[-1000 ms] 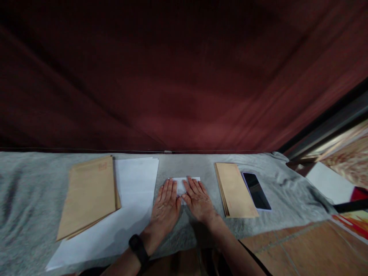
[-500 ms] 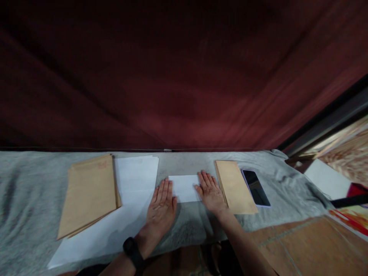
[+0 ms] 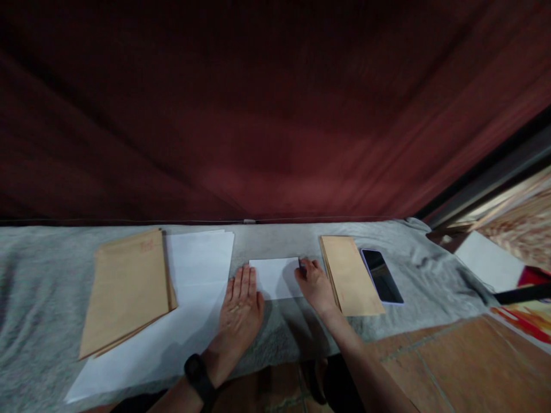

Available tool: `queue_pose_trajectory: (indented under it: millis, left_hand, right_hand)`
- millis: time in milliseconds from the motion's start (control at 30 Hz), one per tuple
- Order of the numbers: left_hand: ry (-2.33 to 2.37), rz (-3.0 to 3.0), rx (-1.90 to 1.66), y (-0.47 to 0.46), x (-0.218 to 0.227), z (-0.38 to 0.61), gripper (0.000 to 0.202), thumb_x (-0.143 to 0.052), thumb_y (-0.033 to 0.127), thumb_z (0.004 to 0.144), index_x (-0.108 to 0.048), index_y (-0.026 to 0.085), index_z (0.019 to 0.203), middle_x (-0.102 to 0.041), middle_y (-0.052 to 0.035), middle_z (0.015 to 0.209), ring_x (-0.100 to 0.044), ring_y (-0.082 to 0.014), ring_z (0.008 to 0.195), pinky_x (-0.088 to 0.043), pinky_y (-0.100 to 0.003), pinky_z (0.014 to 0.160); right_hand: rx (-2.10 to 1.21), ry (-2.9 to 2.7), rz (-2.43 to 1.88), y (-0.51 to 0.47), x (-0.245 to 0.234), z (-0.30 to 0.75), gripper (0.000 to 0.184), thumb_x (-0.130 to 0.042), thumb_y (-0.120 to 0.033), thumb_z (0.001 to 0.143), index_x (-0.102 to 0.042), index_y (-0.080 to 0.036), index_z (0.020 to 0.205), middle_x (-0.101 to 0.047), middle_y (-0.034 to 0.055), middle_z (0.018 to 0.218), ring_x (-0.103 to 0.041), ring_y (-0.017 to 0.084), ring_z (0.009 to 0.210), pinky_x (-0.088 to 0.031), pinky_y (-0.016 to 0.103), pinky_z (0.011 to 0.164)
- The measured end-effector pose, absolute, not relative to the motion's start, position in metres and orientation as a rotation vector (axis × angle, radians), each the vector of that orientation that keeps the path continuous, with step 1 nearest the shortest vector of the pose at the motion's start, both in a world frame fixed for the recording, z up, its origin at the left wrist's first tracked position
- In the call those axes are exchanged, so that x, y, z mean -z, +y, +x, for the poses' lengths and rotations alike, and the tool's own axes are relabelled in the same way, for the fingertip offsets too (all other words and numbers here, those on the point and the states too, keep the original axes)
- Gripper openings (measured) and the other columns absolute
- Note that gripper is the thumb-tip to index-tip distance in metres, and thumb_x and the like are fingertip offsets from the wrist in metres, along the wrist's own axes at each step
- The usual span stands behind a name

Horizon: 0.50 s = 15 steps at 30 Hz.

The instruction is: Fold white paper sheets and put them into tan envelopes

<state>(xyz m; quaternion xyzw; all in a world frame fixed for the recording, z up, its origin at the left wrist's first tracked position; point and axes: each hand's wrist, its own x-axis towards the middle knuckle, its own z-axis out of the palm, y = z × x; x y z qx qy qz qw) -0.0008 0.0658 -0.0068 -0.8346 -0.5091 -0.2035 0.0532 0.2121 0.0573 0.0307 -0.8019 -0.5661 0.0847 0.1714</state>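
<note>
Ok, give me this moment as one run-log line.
left hand: flat, at folded white paper left edge | right hand: fingers curled at its right edge, grip unclear | right of it: brown envelope stack, phone

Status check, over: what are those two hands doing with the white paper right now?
Left hand flat, open, at left edge of folded white paper. Right hand curled at its right edge; grip unclear. Brown envelopes close beside, phone beyond.
</note>
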Motion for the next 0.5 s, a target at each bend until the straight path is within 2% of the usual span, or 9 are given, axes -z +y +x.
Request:
queue_pose_trajectory:
  millis: [233,500]
  left_hand:
    - [-1.575,-2.574,0.569,0.065,0.002,0.001,0.063,-0.039,0.022,0.094,-0.035,0.006,0.155,-0.037,-0.0166,0.161,-0.030,-0.0310,0.151,-0.029,-0.050,0.122]
    - [-1.592,-2.578,0.521,0.065,-0.005,0.005,0.063,-0.038,0.020,0.092,-0.036,0.004,0.153,-0.036,-0.0180,0.161,-0.032,-0.0309,0.151,-0.028,-0.051,0.122]
  right_hand:
    - [-0.391,-1.481,-2.299,0.065,-0.035,0.209,0.026,-0.053,-0.027,0.095,-0.067,-0.016,0.114,-0.077,0.0080,0.097,-0.073,0.020,0.088,-0.049,0.026,0.072]
    - [-0.446,-1.564,-2.321,0.069,-0.035,0.213,0.022,-0.052,-0.028,0.094,-0.071,-0.019,0.089,-0.075,0.0044,0.082,-0.070,0.017,0.078,-0.041,0.023,0.062]
